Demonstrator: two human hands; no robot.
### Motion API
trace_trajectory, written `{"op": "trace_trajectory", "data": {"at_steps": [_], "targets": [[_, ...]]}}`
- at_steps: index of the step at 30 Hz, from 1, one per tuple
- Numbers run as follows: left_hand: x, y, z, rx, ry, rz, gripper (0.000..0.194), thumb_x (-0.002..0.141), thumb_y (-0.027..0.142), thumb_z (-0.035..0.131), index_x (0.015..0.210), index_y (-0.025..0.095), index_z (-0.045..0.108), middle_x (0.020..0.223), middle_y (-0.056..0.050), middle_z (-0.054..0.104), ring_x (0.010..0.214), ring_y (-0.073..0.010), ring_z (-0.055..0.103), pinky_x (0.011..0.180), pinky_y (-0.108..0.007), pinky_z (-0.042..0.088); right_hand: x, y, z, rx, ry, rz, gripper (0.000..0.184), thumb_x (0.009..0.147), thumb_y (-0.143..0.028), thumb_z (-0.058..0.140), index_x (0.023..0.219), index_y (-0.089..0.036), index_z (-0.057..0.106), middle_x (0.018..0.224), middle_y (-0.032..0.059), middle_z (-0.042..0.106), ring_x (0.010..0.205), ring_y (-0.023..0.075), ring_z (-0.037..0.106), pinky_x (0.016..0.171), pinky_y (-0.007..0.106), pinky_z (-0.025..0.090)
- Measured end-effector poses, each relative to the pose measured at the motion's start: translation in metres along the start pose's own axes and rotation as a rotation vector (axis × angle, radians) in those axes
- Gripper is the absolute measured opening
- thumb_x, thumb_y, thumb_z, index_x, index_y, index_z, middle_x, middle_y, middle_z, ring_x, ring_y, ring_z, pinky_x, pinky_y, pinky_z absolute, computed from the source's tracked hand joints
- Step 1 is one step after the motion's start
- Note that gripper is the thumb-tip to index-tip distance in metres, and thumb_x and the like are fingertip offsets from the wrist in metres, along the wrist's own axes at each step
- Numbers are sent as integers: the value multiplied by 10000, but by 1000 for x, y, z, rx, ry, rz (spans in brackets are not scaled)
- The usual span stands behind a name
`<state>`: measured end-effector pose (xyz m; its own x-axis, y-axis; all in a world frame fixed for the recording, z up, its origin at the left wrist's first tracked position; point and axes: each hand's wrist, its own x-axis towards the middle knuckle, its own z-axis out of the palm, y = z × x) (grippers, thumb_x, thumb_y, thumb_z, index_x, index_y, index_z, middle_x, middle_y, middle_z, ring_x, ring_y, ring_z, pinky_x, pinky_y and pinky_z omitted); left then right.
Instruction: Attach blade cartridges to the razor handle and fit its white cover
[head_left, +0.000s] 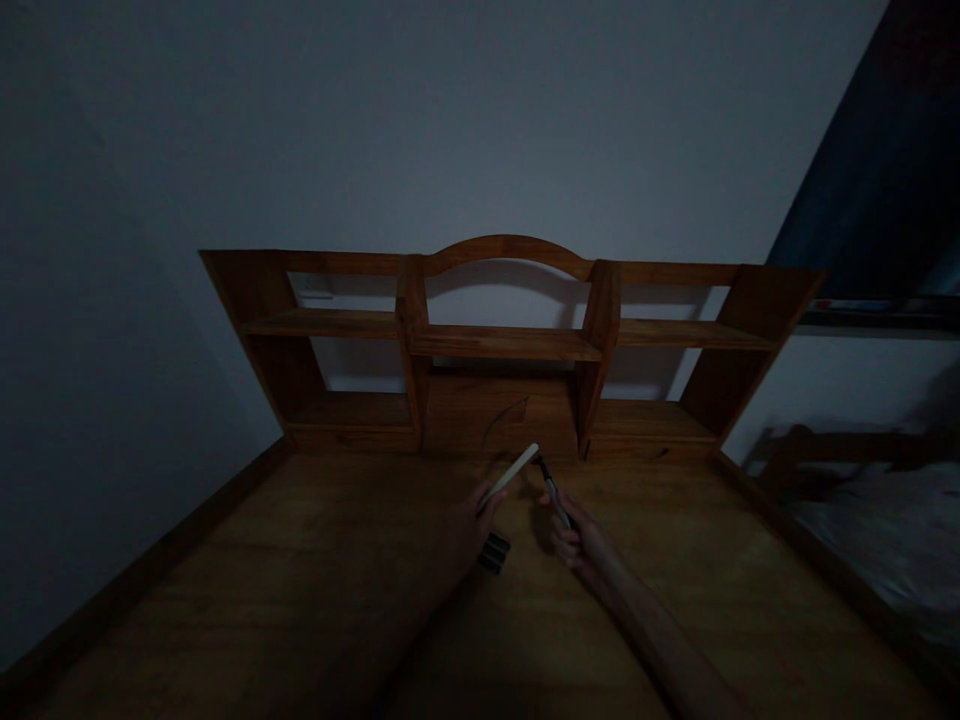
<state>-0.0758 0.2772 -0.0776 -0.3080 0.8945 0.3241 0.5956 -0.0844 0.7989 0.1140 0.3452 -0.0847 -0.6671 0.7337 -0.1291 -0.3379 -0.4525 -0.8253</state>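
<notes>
In dim light, my left hand [471,520] is closed around a pale, straight stick [514,472], whose free end points up and to the right. My right hand [574,535] grips a slim tool [555,493] with a silvery handle and a dark neck; its kind is too dark to make out. The tool's dark tip is beside the stick's far end, and I cannot tell whether they touch. A small black ribbed object [494,552] lies on the wooden desk [360,540], partly behind my left hand.
A wooden shelf unit [506,343] with an arched top stands along the desk's back edge, against the wall [480,130]. Raised wooden edges run down both sides of the desk. At the right are a dark curtain [885,170] and pale bedding [892,530].
</notes>
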Motion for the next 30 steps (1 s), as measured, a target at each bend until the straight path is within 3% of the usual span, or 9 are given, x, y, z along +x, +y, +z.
{"op": "trace_trajectory", "data": {"at_steps": [3,7,12,15,20,26,30], "targets": [[1,-4,-2,49,-43,-6,362,908,474,409,1070,230,623,903,-41,704,787,-177,665,702,-259,489,-1,0,1,68,-97,37,289,839,-480,585,891,-199,541,396,-131,247,317,43,114,304,164,114],[4,-12,-2,66,20,-63,386,911,481,397,1088,234,634,932,-53,714,801,-193,675,717,-280,501,-1,2,-2,140,-150,21,253,855,-438,575,897,-190,546,368,-126,277,302,52,146,313,179,128],[4,-12,-1,-40,-27,45,356,903,462,438,1104,247,637,1060,-42,701,941,-192,659,856,-306,499,-3,1,-3,192,-186,5,222,868,-397,563,913,-179,558,345,-125,279,301,59,155,335,191,149],[2,-10,1,4,-60,38,357,891,465,457,1100,250,651,1066,-44,704,947,-206,661,881,-332,499,-4,-3,-2,212,-221,0,200,874,-376,557,915,-181,562,334,-128,263,303,62,132,346,198,158],[3,-9,-4,4,28,-46,390,914,474,407,1137,254,640,1078,-56,704,965,-215,661,887,-362,502,-6,-9,0,245,-231,-6,189,890,-363,535,903,-178,570,339,-121,267,318,64,114,353,202,150],[1,-3,-7,10,-24,-1,387,886,479,474,1162,262,637,1163,-47,674,1036,-223,637,949,-362,464,-7,-9,1,240,-238,-18,186,859,-353,573,920,-177,570,349,-126,257,324,62,107,357,204,144],[2,-6,-6,11,3,-93,424,894,496,440,1166,238,638,1104,-89,698,965,-253,664,885,-390,496,-8,-8,1,216,-221,-12,216,843,-382,587,923,-183,563,357,-128,247,327,64,115,362,209,143]]}}
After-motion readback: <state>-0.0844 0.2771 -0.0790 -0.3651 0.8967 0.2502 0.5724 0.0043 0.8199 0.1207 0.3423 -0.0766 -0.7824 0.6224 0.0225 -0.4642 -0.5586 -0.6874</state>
